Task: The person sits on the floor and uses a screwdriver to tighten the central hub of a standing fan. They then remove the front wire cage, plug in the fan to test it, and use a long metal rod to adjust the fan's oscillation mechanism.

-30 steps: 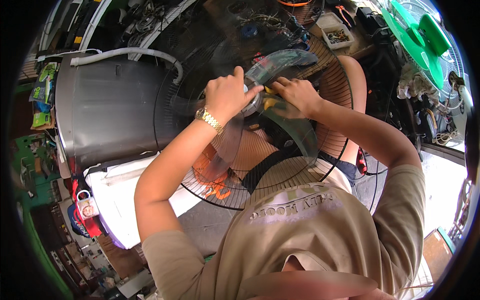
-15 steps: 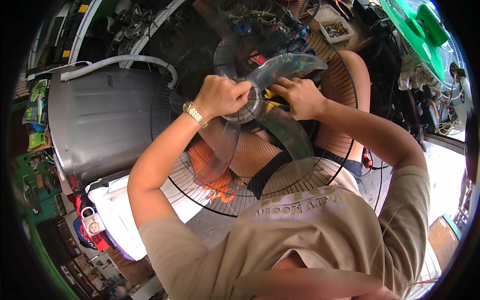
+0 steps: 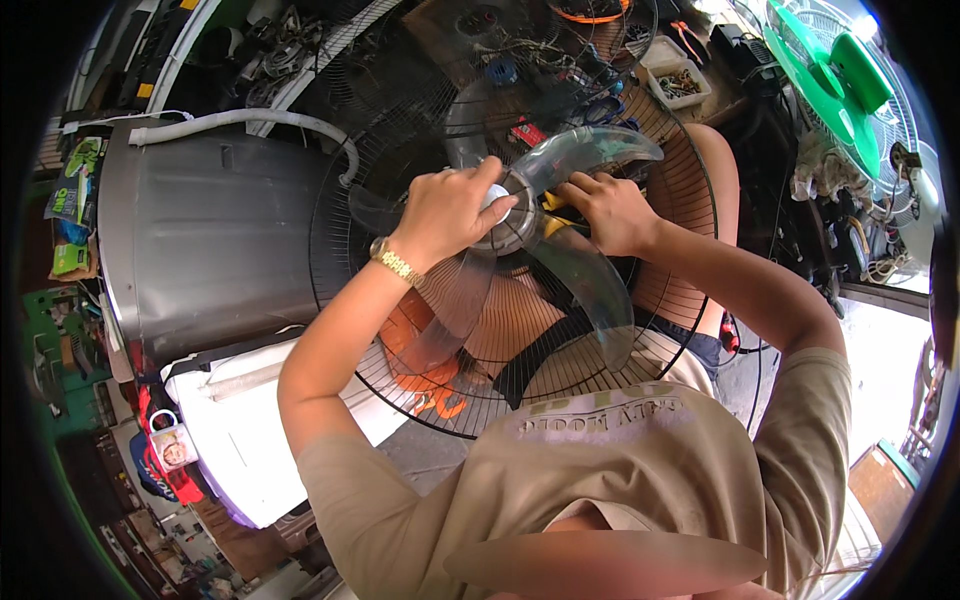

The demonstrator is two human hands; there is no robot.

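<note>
Fan rotor (image 3: pixel 517 228) with clear blades, at the center of the frame, lying inside a black wire guard (image 3: pixel 688 230). Over the hub, pinching a white hub cap (image 3: pixel 495 197) between the thumb and bent fingers of the left hand (image 3: pixel 445 210). Just right of center, curling the fingers of the right hand (image 3: pixel 612 212) around a yellow-handled tool (image 3: pixel 552 202), seemingly clasping it beside the hub; showing 2 yellow patches but hiding the working end. Compared with 0.5 seconds ago, unfolding the left thumb from a tight fist and exposing the cap beneath; probably meaning a fresh hold for working at the hub, rather than letting go.

At upper right, holding a jumble of small metal parts (image 3: pixel 680 82) inside an open white plastic box (image 3: pixel 690 101). At lower left, showing a white mug (image 3: pixel 172 447) with a printed picture, but not revealing any contents. At far left, spotting a green-and-dark packet (image 3: pixel 82 175), likewise concealing its contents.
</note>
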